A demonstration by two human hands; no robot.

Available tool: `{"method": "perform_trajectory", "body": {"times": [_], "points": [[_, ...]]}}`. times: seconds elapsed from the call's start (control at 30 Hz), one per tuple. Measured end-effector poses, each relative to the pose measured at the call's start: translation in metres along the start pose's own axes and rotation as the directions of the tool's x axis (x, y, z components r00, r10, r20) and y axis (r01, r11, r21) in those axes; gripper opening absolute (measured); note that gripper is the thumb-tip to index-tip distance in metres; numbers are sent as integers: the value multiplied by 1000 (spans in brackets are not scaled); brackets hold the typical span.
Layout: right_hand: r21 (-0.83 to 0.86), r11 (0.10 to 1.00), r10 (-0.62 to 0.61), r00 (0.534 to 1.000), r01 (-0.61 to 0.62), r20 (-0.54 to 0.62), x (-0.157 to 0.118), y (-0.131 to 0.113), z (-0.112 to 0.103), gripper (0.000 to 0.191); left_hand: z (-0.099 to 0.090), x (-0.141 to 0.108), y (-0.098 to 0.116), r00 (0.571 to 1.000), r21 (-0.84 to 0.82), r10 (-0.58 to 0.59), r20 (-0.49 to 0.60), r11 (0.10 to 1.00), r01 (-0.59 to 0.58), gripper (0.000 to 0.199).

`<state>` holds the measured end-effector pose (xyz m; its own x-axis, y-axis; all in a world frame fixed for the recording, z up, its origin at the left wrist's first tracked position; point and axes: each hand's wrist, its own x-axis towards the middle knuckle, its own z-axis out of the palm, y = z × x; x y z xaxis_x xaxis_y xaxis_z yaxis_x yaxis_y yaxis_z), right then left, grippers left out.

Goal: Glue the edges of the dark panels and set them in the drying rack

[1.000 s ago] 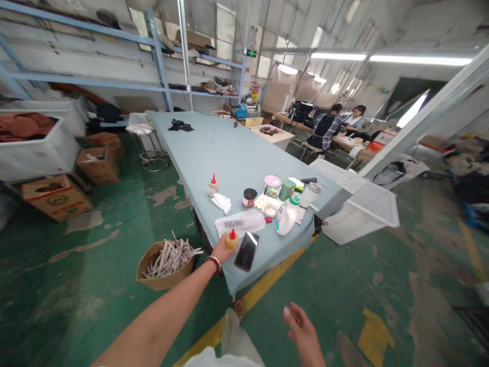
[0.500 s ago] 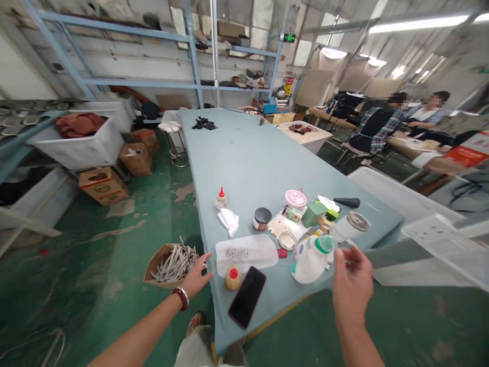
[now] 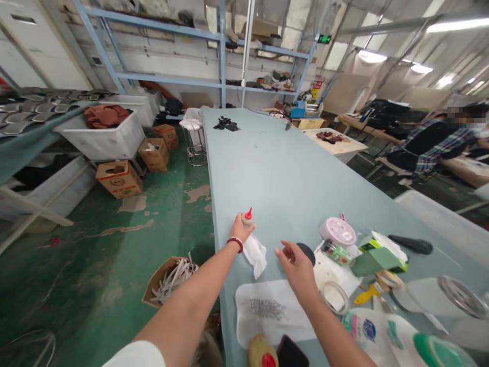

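My left hand [image 3: 240, 232] is wrapped around a small squeeze bottle [image 3: 248, 218] with a red pointed tip, near the table's left edge. A crumpled white tissue [image 3: 255, 257] lies just beside that hand. Fingers apart and slightly curled, my right hand [image 3: 298, 270] hovers by a jar with a black lid [image 3: 307, 253], which it partly covers. Whether it touches the jar I cannot tell. Below both hands is a white sheet [image 3: 267, 306] bearing many small dark pieces. A second bottle with a red cap [image 3: 259, 350] and a dark phone [image 3: 292, 354] are cut off at the bottom.
On the blue-grey table [image 3: 267, 168], a pink-lidded tub [image 3: 340, 232], tape roll [image 3: 335, 298], yellow brush [image 3: 367, 294], green box [image 3: 374, 262] and large white bottle [image 3: 382, 326] crowd the right. A box of strips [image 3: 171, 280] stands on the floor. A person sits far right.
My left hand has come forward over the table and taken hold of the red-tipped bottle. My right hand has moved left, from the large white bottle to the black-lidded jar. The view has shifted.
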<state>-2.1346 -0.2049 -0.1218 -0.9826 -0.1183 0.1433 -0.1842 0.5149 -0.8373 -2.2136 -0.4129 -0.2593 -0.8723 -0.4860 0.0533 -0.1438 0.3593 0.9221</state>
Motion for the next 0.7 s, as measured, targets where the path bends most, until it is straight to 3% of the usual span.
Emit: {"method": "perform_trajectory", "body": {"times": [0.07, 0.17, 0.3, 0.43, 0.57, 0.7], "points": [[7, 999, 37, 999, -37, -12, 18, -2, 26, 58, 1, 4, 4, 1000, -4, 21, 16, 1000, -21, 60], [35, 995, 93, 995, -92, -45, 42, -13, 59, 58, -12, -5, 25, 992, 46, 105, 73, 993, -108, 49], [53, 982, 185, 975, -179, -121, 60, -31, 85, 46, -38, -29, 67, 959, 292, 223, 176, 919, -267, 36], [-8, 957, 278, 925, -289, -258, 64, -45, 86, 41, -52, -43, 98, 923, 455, 301, 238, 805, -380, 27], [-93, 910, 349, 866, -405, -359, 64, -55, 73, 42, -56, -46, 117, 843, 447, 453, 290, 714, -538, 24], [-147, 883, 359, 845, -445, -397, 66, -68, 61, 41, -58, -41, 135, 809, 404, 482, 335, 703, -586, 23]]}}
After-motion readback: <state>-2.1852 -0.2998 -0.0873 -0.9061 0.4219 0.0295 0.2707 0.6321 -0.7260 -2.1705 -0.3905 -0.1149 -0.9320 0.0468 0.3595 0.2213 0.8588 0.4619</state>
